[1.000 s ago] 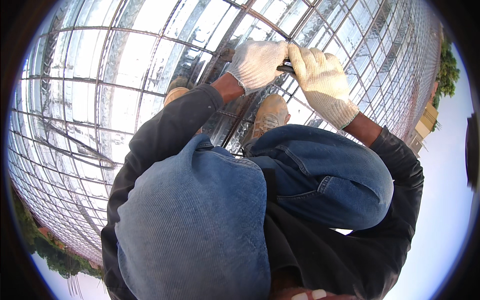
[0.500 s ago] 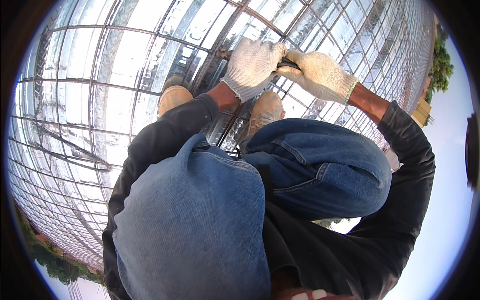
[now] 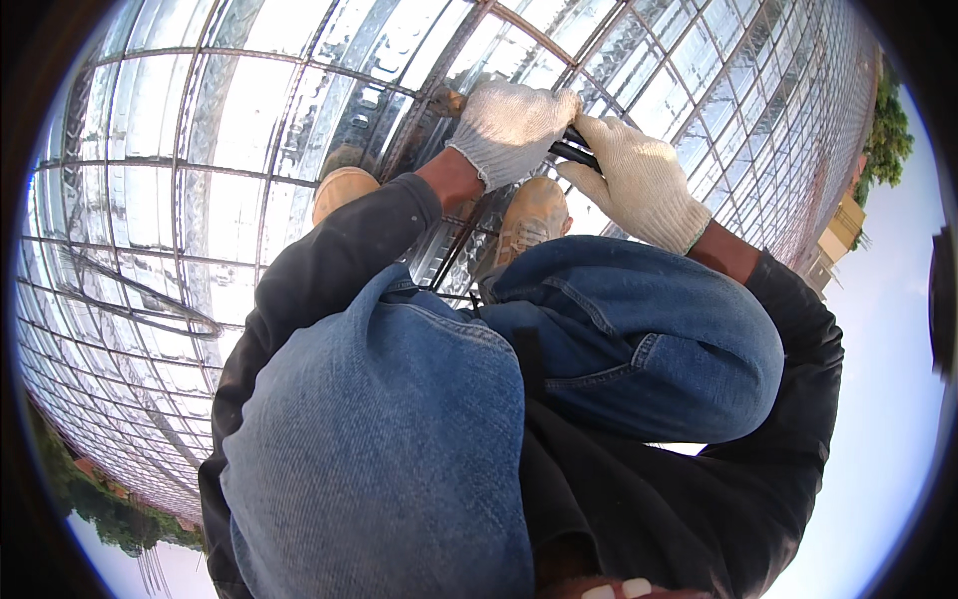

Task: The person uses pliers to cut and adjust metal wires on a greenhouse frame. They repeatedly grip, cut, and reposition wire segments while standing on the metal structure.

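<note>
My left hand (image 3: pixel 514 130), in a whitish knit glove, is closed in a fist above the rebar mesh (image 3: pixel 539 38). A small brownish end (image 3: pixel 448 101) shows at its outer side; whether the hand holds it I cannot tell. To its right, my right hand (image 3: pixel 639 180), in a cream knit glove, is around two black handles (image 3: pixel 575 153) of a tool that looks like pliers. The handles stand slightly apart, between the thumb and the fingers. The tool's head is hidden behind the gloves, which nearly touch.
Shiny ribbed metal decking (image 3: pixel 254 110) lies beneath the mesh. My tan shoes (image 3: pixel 532 215) are on it, under my bent knees in blue jeans (image 3: pixel 379 449). A loose bent bar or wire (image 3: pixel 150 299) lies at the left. Trees (image 3: pixel 886 140) stand past the right edge.
My right hand has loosened and shifted slightly down, its thumb moving away from the fingers, so more of the black handles shows. The left fist stays nearly in place.
</note>
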{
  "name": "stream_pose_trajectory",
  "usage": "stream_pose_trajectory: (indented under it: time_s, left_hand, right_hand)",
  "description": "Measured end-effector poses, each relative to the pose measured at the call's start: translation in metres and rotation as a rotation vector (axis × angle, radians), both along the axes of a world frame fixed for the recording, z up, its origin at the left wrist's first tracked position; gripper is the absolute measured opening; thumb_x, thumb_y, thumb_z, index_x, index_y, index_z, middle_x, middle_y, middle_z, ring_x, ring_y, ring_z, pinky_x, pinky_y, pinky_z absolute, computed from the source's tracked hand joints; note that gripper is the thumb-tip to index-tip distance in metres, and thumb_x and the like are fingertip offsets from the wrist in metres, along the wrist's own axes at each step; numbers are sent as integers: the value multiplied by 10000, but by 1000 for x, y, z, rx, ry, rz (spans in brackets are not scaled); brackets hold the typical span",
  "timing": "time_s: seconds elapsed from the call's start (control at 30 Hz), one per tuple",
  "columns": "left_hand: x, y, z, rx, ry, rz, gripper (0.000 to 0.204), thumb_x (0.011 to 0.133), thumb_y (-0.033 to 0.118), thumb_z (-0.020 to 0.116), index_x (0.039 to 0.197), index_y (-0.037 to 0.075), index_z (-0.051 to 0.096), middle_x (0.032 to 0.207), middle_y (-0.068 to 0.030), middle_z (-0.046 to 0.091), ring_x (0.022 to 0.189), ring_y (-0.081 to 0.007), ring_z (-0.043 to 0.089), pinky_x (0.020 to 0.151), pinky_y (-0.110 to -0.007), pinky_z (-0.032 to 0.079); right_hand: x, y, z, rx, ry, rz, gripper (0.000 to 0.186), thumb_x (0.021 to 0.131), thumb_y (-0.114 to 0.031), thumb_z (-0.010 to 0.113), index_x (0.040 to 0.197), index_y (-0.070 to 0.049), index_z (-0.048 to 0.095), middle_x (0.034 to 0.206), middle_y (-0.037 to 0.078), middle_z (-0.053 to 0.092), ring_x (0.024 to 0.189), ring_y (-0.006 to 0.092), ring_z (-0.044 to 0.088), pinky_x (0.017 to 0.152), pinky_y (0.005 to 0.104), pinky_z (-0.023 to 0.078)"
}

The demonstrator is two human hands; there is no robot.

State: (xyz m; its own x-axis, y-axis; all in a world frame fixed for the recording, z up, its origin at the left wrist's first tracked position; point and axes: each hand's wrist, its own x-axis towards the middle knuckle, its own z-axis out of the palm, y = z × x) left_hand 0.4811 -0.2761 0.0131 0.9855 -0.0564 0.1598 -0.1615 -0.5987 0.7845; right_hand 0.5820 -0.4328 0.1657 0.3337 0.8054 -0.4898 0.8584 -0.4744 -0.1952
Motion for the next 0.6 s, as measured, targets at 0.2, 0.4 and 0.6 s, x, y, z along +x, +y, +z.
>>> stream_pose_trajectory:
  time_s: [0.2,0.4,0.6]
  left_hand:
    - [9,2,9,-11,168,-98,404,984,187,725,1369,80,661,966,-155,788,884,-394,768,800,-533,606]
    - [-10,1,8,37,63,-5,427,989,225,765,1393,121,675,1121,-120,781,1010,-374,740,902,-515,587]
    - [-26,-3,-4,107,-251,158,490,915,304,828,1363,145,706,1083,-87,778,979,-300,755,848,-463,590]
  right_hand:
    - [1,19,0,-341,18,-55,555,1102,-486,696,1385,-15,613,1034,169,805,899,347,838,753,462,675]
    - [9,25,1,-436,329,-242,606,1157,-543,595,1336,32,662,1039,217,821,905,383,836,787,486,668]
    - [21,13,-8,-496,844,-659,669,1187,-563,523,1339,63,704,944,174,817,885,361,823,800,481,641]
